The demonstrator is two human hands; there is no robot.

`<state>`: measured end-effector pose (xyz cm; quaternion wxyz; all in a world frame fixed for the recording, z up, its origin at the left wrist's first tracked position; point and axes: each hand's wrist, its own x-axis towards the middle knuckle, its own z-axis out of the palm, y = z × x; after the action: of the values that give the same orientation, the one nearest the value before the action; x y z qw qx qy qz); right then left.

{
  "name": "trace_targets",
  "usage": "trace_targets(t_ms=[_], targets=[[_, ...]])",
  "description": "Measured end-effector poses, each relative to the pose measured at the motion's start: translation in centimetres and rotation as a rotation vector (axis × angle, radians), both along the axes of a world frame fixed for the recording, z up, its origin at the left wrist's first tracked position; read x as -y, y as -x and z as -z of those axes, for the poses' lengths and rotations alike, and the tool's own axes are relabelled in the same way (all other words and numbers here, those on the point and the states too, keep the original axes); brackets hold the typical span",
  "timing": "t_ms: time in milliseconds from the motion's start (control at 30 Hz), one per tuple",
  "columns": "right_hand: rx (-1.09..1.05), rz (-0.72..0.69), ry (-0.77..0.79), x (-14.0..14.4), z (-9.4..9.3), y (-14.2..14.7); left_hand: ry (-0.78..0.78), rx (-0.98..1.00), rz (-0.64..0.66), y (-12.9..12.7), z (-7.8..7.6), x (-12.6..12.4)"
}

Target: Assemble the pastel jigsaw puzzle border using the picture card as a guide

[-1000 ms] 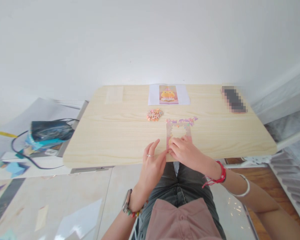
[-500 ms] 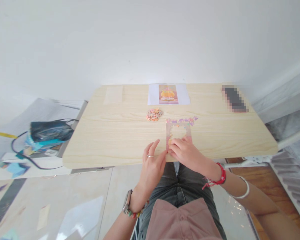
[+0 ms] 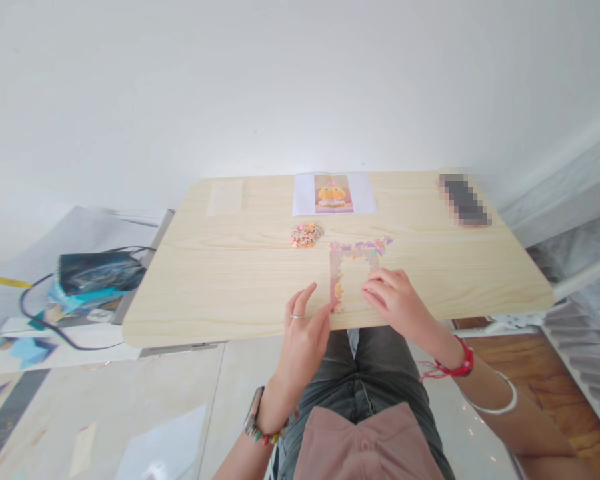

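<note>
A partly assembled jigsaw puzzle (image 3: 335, 273) lies near the front edge of the table, its pieces forming a border around a bare middle. My left hand (image 3: 303, 333) rests at the puzzle's lower left corner, thumb tip touching it and the other fingers spread. Over the puzzle's right side is my right hand (image 3: 397, 300), its fingers bent and drawn together; whatever they hold is hidden. Loose puzzle pieces (image 3: 360, 246) are strung along the top of the border. A heap of puzzle pieces (image 3: 306, 235) sits farther back on the left.
A white sheet with a printed picture (image 3: 333, 194) lies at the back of the wooden table (image 3: 220, 273). A pale rectangular sheet (image 3: 225, 198) is at the back left, a blurred-out phone (image 3: 465, 200) at the back right. Bags and a cable (image 3: 100, 273) lie left of the table.
My right hand has moved right, from the puzzle's lower left part to its right side, uncovering the left border. My left hand stays at the corner. The view has shifted slightly.
</note>
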<state>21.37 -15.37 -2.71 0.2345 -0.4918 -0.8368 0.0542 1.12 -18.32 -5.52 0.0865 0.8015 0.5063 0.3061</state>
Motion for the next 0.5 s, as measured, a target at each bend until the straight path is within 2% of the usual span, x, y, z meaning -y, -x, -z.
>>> trace_targets(t_ms=[100, 267, 500], targets=[[0.004, 0.071, 0.040, -0.1, 0.3, -1.9, -0.005, 0.014, -0.010, 0.1, 0.0, -0.6], [0.019, 0.093, 0.133, -0.2, 1.6, -4.2, -0.020, -0.032, -0.019, 0.6, -0.2, -2.1], [-0.001, 0.066, 0.251, -1.4, 1.9, -5.2, -0.030, -0.118, -0.022, 1.2, 0.2, -4.3]])
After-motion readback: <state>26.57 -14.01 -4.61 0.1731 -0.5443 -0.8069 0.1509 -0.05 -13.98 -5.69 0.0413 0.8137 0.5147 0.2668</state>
